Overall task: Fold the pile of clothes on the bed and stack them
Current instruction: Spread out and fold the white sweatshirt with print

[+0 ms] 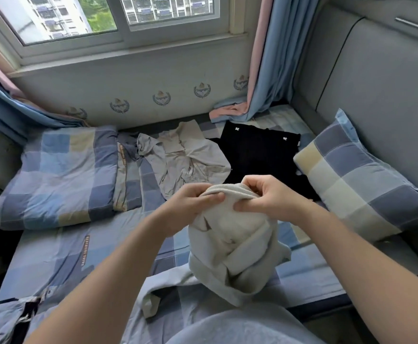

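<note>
fingers of both hands pinch the ribbed edge of a cream garment (230, 244), left hand (193, 202) and right hand (270, 197) close together at its top, thumbs over the fabric. the garment hangs bunched from that grip, held up above the bed (61, 259), its lower end trailing onto the sheet. a beige shirt (190, 157) and a black top (257, 155) lie crumpled further back, unfolded. this looks like the start of folding one piece; next, the hands likely need to slide apart along the edge and shake it flat.
</note>
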Motion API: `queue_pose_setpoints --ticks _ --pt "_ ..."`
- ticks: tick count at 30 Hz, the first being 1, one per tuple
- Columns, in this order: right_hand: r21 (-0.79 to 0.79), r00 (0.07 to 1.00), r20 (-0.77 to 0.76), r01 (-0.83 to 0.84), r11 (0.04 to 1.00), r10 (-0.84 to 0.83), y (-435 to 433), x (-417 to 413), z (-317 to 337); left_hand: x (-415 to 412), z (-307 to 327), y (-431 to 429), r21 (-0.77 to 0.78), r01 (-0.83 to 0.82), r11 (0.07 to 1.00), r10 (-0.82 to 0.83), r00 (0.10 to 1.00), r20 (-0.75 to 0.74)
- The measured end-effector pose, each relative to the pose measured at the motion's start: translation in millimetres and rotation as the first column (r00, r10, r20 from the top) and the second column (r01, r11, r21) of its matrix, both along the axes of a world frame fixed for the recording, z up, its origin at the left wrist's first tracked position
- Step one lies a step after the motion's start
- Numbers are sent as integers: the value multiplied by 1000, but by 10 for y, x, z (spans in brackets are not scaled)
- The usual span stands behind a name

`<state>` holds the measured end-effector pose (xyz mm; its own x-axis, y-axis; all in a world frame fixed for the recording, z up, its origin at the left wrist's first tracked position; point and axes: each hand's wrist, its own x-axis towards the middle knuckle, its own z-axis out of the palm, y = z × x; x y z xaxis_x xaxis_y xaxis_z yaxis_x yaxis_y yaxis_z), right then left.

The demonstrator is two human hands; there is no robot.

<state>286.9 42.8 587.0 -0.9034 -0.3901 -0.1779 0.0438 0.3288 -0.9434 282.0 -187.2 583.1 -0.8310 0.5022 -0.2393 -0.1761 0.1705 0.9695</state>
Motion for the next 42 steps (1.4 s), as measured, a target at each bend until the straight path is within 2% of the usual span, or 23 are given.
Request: queue_pose_setpoints --ticks 4,9,11,16,18,20,21,24,27,29,30,31,33,37,39,42 --pt "129 999 48 -13 992 6 115 107 -238 -34 200 94 147 -108 983 106 994 19" --pt "381 994 -11 106 918 -110 208 194 -621 -61 404 128 261 -321 910 325 945 29" --pt "388 988 -13 146 910 -153 247 235 -774 -81 462 108 301 -376 876 385 922 31" --pt "180 971 82 208 962 -225 269 302 -866 -154 459 -3 244 -489 837 508 861 -20" --pt "143 967 72 234 962 -246 262 302 -794 -203 353 -57 105 -572 813 581 794 -177" --pt "96 949 66 302 948 -309 255 256 -698 -200 223 -58 -59 -592 804 529 756 -386" --pt "67 926 84 362 930 -367 252 211 -645 -171 171 -37 -118 -567 816 476 773 -419" --pt "6 832 225 519 855 -506 246 52 -445 -53 52 62 -229 -394 890 305 888 -344" --pt "-104 805 289 564 819 -518 165 -37 -193 115 -16 249 -331 -134 934 53 968 -244" --pt "-201 810 327 563 801 -487 60 -24 -28 270 -87 418 -271 31 962 -58 994 -92" --pt "-253 818 340 554 793 -463 7 -5 44 335 -139 498 -225 56 973 -69 996 -53" --pt "-299 829 347 542 786 -439 -47 19 124 376 -192 574 -193 19 981 -31 998 -61" --pt "-382 843 357 525 760 -403 -127 64 271 412 -291 695 -200 -152 968 118 978 -170" --pt "-482 839 380 540 690 -391 -189 80 460 476 -317 810 -206 -504 839 434 847 -308" --pt "-498 827 380 560 662 -414 -172 77 516 424 -414 728 -267 -531 804 409 820 -401" --pt "-528 789 383 614 587 -480 -69 66 561 313 -608 425 -390 -331 859 208 923 -324"
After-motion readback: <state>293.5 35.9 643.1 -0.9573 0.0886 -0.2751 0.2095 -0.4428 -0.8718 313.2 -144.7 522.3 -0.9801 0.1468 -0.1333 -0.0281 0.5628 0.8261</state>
